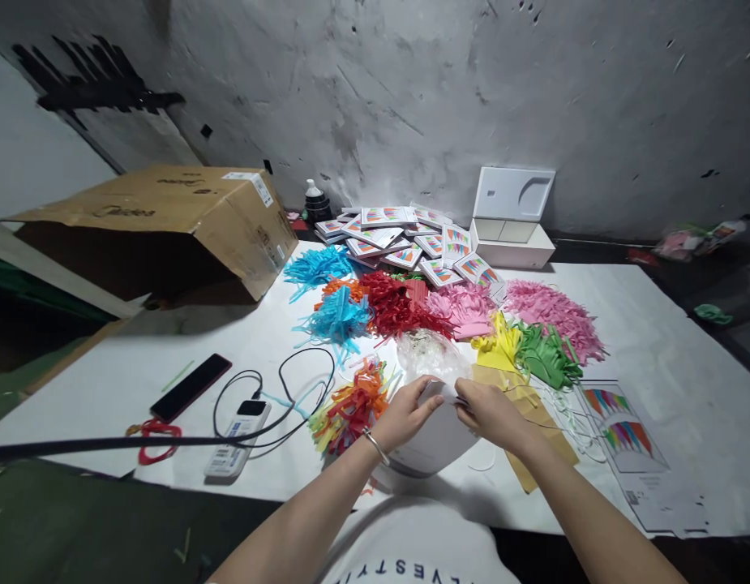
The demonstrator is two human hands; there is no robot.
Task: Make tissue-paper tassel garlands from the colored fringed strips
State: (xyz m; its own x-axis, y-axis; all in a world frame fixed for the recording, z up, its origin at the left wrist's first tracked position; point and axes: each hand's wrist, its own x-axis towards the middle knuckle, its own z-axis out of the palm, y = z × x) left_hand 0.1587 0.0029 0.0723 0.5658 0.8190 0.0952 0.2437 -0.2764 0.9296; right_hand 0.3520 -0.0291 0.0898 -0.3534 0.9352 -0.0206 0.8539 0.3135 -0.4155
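A: Left hand (409,414)?
B: Angled inward, fingers pinched together on the white card's (439,442) top edge.
A: Card?
B: Below both hands, at the surface's (709,365) near side.
A: Right hand (489,412)?
B: Knuckles up, fingers curled tight on same edge; tips unclear.

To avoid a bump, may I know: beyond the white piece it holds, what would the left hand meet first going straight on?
The left hand would probably meet the right hand first; depth is unclear.

The left grip (412,412) and right grip (489,412) hold a white card (434,442) near multicoloured tassels (355,405).
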